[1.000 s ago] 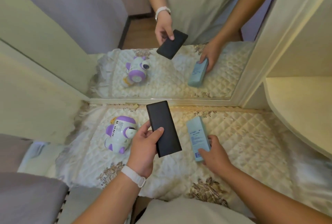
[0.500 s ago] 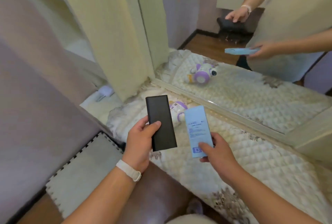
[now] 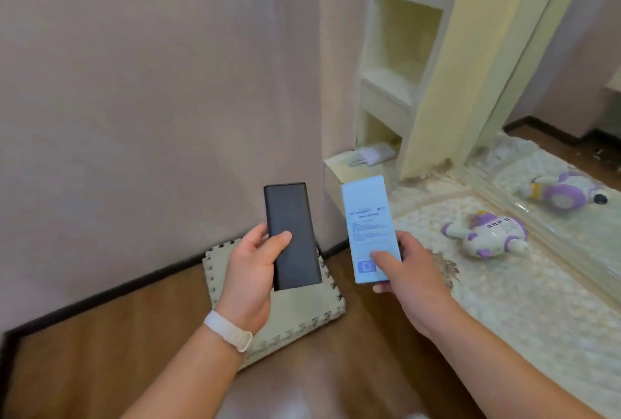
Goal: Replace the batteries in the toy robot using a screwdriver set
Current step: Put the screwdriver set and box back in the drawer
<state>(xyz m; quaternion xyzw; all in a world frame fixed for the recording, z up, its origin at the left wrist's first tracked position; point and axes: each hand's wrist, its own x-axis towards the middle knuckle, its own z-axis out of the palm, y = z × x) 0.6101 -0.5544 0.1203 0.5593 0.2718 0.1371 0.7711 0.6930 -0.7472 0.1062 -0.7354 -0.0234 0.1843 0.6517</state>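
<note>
My left hand (image 3: pixel 250 270) holds a flat black case (image 3: pixel 290 235) upright by its lower half, thumb across the front. In my right hand (image 3: pixel 408 270) is a light blue box (image 3: pixel 369 230) with printed text, gripped at its lower end. Both are held up over the floor, side by side and apart. The white and purple toy robot (image 3: pixel 487 235) lies on its side on the quilted cloth (image 3: pixel 524 297) to the right, out of reach of both hands.
A mirror (image 3: pixel 571 149) behind the cloth shows the toy's reflection. Cream shelves (image 3: pixel 393 82) stand at the back, a small white object (image 3: pixel 373 154) on a low ledge. A foam mat (image 3: pixel 302 311) lies on the wooden floor by the wall.
My view has swung left, away from the mirror and toward the wall and floor. Both hands have lifted the black case and the blue box off the cloth and kept hold of them.
</note>
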